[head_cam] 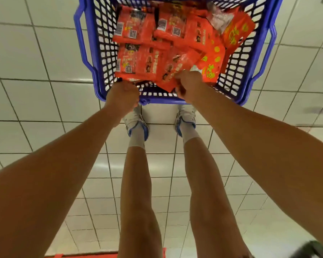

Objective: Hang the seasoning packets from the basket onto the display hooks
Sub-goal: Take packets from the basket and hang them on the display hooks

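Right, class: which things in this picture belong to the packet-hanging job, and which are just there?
Job:
blue basket
orange seasoning packets
right hand, pinching a packet
left hand, fingers curled at the basket's near rim

Just there:
tiled floor
white shoes
red edge at the bottom

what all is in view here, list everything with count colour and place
basket: one, blue plastic mesh, on the floor at the top of the view
seasoning packets: many, too overlapped to count, red-orange, piled in the basket
floor: white tiles with dark grout, all around
red strip: one, at the bottom edge, cannot tell what it is
shoes: two, white with blue, just below the basket
socks: two, pale grey, above the shoes
left hand: curled at the basket's near rim
right hand: pinching a packet at the near end of the pile
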### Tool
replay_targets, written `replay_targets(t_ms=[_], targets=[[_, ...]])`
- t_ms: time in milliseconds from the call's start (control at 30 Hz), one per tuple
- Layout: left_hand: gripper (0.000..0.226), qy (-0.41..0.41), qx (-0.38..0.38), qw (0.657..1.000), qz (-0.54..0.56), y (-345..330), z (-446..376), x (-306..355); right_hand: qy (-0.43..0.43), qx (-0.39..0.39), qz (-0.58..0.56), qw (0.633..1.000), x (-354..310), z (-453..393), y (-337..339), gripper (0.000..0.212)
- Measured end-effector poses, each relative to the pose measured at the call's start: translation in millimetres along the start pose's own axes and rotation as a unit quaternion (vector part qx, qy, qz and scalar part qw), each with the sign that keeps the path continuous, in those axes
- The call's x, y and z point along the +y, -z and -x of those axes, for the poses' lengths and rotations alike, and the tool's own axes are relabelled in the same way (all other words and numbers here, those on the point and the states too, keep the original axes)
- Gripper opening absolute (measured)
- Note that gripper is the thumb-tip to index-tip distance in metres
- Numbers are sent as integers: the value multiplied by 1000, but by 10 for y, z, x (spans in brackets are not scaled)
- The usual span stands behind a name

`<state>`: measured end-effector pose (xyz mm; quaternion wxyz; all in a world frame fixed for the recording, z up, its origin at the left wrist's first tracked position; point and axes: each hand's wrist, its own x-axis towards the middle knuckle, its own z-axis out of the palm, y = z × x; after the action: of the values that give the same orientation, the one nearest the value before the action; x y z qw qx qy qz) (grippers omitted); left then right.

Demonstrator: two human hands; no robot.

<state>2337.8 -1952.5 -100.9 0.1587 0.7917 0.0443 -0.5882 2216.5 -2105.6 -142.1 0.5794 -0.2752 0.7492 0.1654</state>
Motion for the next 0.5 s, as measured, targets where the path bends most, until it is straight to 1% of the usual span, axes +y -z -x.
replay_targets(t_ms=[33, 100, 133, 167, 200, 233, 267, 300, 333, 367, 400, 433, 467, 500], targets=[[14, -43, 23, 998, -28, -12, 7, -30, 6, -23, -4, 1000, -18, 70, -31, 3], [52, -137, 33, 983, -114, -17, 9, -68, 19, -63, -29, 997, -53, 234, -71, 2], [72, -181, 30, 970, -160, -11, 15, -63, 19, -79, -50, 996, -74, 322, -74, 6], [90, -208, 24, 959, -193, -4, 14, -57, 14, -97, -76, 992, -96, 401, -68, 12], [103, -221, 19, 951, -217, 8, 22, -32, 2, -118, -100, 988, -117, 480, -48, 19], [110, -234, 15, 944, -232, 13, 2, -30, -14, -144, -122, 982, -131, 558, -25, 25], [111, -246, 12, 938, -243, 9, -6, -16, -29, -167, -136, 976, -138, 611, 4, 29], [103, -268, 9, 934, -236, -4, -14, 0, -39, -190, -147, 970, -136, 651, 29, 35], [88, -290, 8, 932, -217, -19, -16, 21, -42, -213, -148, 965, -128, 670, 58, 43], [64, -305, 18, 933, -188, -34, -15, 46, -42, -243, -148, 958, -130, 709, 78, 47], [38, -292, 34, 943, -156, -42, 3, 79, -34, -272, -150, 950, -128, 733, 86, 44], [17, -266, 47, 956, -118, -52, 2, 102, -21, -296, -160, 942, -137, 750, 87, 34], [22, -231, 63, 967, -83, -59, -7, 121, -6, -311, -178, 933, -159, 755, 94, 27], [30, -194, 78, 977, -50, -61, -40, 103, 5, -310, -194, 931, -184, 727, 99, 34]])
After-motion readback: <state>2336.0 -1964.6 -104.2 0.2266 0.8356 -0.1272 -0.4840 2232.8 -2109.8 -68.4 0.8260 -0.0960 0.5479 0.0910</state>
